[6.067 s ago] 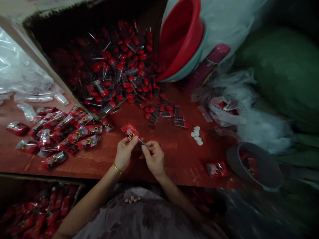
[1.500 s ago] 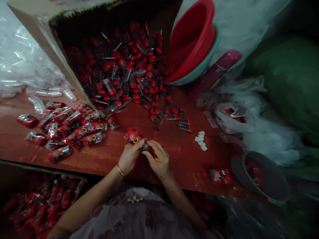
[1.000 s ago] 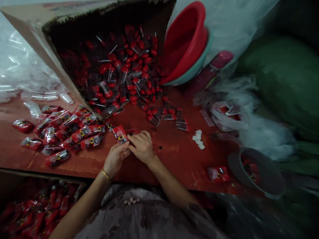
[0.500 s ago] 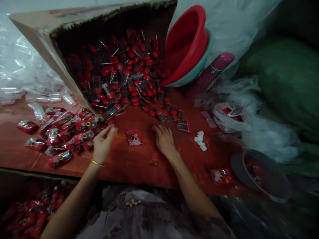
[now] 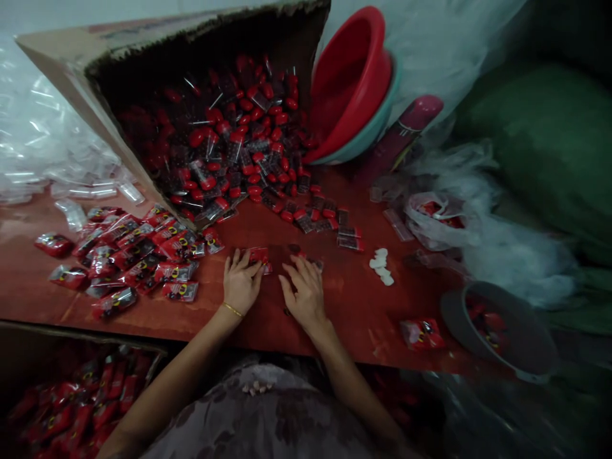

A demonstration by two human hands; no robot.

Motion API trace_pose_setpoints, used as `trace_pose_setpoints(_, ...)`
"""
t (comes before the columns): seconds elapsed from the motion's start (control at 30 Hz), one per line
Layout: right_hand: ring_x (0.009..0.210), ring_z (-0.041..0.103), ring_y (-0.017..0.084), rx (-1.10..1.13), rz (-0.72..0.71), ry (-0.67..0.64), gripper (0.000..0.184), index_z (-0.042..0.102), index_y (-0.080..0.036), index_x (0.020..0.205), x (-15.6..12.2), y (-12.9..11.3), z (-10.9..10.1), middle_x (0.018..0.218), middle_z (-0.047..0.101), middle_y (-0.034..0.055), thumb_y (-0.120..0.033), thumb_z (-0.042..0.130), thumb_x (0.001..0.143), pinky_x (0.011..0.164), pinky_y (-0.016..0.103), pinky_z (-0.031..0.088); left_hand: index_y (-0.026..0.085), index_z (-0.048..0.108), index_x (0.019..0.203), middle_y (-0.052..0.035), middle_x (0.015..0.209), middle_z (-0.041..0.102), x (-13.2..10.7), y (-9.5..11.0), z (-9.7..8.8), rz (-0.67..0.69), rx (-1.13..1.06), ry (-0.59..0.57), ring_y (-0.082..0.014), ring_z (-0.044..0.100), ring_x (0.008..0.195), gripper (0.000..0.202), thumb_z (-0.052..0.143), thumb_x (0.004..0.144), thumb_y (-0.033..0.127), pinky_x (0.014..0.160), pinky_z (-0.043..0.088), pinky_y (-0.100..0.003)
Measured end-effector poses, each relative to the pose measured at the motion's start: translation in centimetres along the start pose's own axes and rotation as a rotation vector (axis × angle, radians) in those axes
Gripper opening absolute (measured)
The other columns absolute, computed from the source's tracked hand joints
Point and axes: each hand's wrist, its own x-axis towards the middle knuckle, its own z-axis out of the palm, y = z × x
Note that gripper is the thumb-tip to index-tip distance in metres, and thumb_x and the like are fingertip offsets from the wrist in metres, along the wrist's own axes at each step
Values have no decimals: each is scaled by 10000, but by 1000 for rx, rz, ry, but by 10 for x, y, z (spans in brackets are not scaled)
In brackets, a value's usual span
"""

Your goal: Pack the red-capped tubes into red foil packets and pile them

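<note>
My left hand [image 5: 240, 285] lies palm down on the table with its fingers stretched out, their tips at a flat stack of red printed packets [image 5: 261, 257]. It wears a thin gold bangle. Just right of it, my right hand [image 5: 305, 290] is curled over a small clear container with a red cap [image 5: 318, 262], mostly hidden under the fingers. To the left lies a pile of filled red packets [image 5: 138, 252]. Many loose red-capped containers [image 5: 248, 153] spill from a tipped cardboard box [image 5: 109, 108] behind the hands.
Red and teal basins [image 5: 375, 57] lean beside the box, near a spray can [image 5: 406, 131]. White discs [image 5: 381, 264], a red packet [image 5: 423, 333] and a grey bowl [image 5: 449, 312] are on the right. Clear plastic pieces [image 5: 90, 190] lie far left. Below the edge sits a box of packets [image 5: 76, 401].
My left hand has moved right from the packet pile to the flat stack; further packets now lie at the pile's right edge. My right hand has shifted slightly left and nearer with the container.
</note>
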Motion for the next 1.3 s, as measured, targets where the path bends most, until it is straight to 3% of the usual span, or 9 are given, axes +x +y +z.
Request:
trace_pose_setpoints(0.2,888,612,217,435,286,-82,359,624,-151,1057,16,-19,1,992,680,103,-422,502,855,784,329,481,280,675,1073,-91,1326,532,-2,19,-17,-48,-208,97,-303,378,1304,281,526,834,281,1055,271,-538)
trace_pose_setpoints(0.3,661,569,144,708,447,-114,308,642,-163,854,22,-25,5,748,650,22,-425,479,857,621,244,451,274,655,1108,-74,1359,500,-3,29,-26,-65,-371,94,-289,336,1331,326,578,792,249,1096,198,-519)
trace_pose_setpoints(0.4,539,452,101,794,506,-65,342,551,-172,629,22,-28,7,560,505,-33,-414,460,853,523,207,370,228,620,1162,-86,1268,585,-4,32,-30,-250,-711,70,-276,476,1227,425,643,746,312,1049,319,-455)
trace_pose_setpoints(0.57,497,381,94,654,404,-84,366,455,-198,551,14,-30,5,504,428,-41,-396,436,859,496,217,312,140,730,774,-49,752,719,-2,33,-35,-643,-1314,-163,-160,636,689,306,754,601,392,713,499,-272)
trace_pose_setpoints(0.73,510,419,105,549,351,-55,373,427,-209,554,10,-34,8,518,455,-32,-374,384,886,517,224,331,136,714,707,-40,707,706,-3,41,-44,-966,-1550,-195,-124,617,624,391,854,405,344,628,499,-245)
trace_pose_setpoints(0.97,716,588,144,562,268,-136,289,592,-194,866,13,-28,0,772,646,25,-339,348,921,675,243,456,113,649,614,-6,604,665,4,37,-45,-964,-1511,-61,-87,583,543,395,857,383,355,591,475,-212)
trace_pose_setpoints(1.1,1052,523,267,102,220,-138,429,519,-129,1186,22,12,-18,1143,601,152,-417,401,891,910,423,402,129,581,576,9,599,654,12,29,-50,-997,-1533,-66,-85,590,541,394,862,396,339,581,474,-206)
trace_pose_setpoints(1.2,1165,434,344,-216,286,-236,444,541,-111,1174,24,44,-22,1281,508,204,-424,449,874,926,530,351,140,581,619,12,620,660,16,27,-51,-1023,-1580,-143,-94,600,552,390,855,431,343,611,485,-234)
trace_pose_setpoints(1.3,1121,482,322,-196,268,-235,317,603,-140,1006,18,57,-20,1189,576,187,-396,491,859,902,497,379,144,611,690,-11,675,681,17,28,-50,-1041,-1612,-218,-116,622,600,383,840,476,364,641,486,-258)
